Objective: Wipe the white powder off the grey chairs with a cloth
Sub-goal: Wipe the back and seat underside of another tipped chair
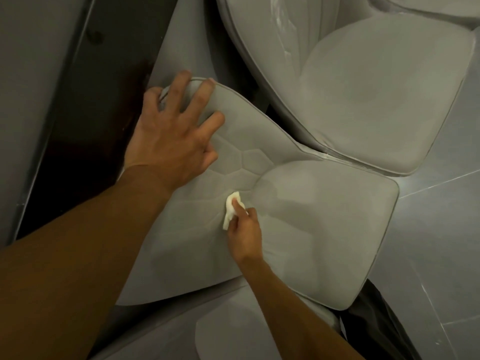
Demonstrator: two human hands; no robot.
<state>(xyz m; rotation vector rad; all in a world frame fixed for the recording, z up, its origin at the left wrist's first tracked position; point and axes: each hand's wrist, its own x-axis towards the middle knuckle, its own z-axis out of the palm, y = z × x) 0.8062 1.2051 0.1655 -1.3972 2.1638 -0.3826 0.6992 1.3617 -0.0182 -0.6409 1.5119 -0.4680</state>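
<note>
Cloth (232, 209), small, white and crumpled, is pinched in the right hand (245, 232) and pressed onto the near chair (311, 229), at the crease where the quilted back meets the seat cushion. The right hand is closed narrowly around it, with the forefinger laid along the top of the cloth and the other fingers curled under. The left hand (174, 131) is spread wide and holds nothing; its palm is laid flat on the chair's back and its fingertips are hooked over the piped upper edge. Hexagon stitching is seen on the back between the two hands.

A second chair (376, 94) is set beyond the near chair, their edges touching at one corner. White streaks (288, 29) are seen on its inner back, and a pale line of powder lies along the seam at the touching corner. The near chair's seat appears faintly hazed right of the cloth.

Tiled floor (441, 203) lies open to the right of the near chair. A dark panel (85, 113) runs close along its left, just behind the left hand. Another grey cushion (233, 333) is seen below the chair's near edge, partly under the right forearm.
</note>
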